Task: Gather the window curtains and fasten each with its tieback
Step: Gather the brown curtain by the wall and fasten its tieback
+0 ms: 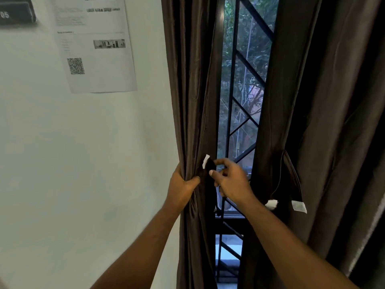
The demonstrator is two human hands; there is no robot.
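Gripping the gathered left curtain (pixel 191 101) in my left hand (pixel 183 185), I pinched its tieback (pixel 207 163) with my right hand (pixel 233 182); fastening it seemed next.

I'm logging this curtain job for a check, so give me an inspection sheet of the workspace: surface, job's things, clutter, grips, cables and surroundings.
Surface: no table in view; white wall beside the window.
Job's things: left curtain bunched, left tieback not yet fastened; right curtain hanging, right tieback dangling open, its white ends apart.
Clutter: nothing seen.
Grips: left hand grips the left curtain; right hand pinches the left tieback.
Cables: nothing seen.
Surroundings: window grille with trees beyond; printed sheet with a QR code and a dark sign on the wall.
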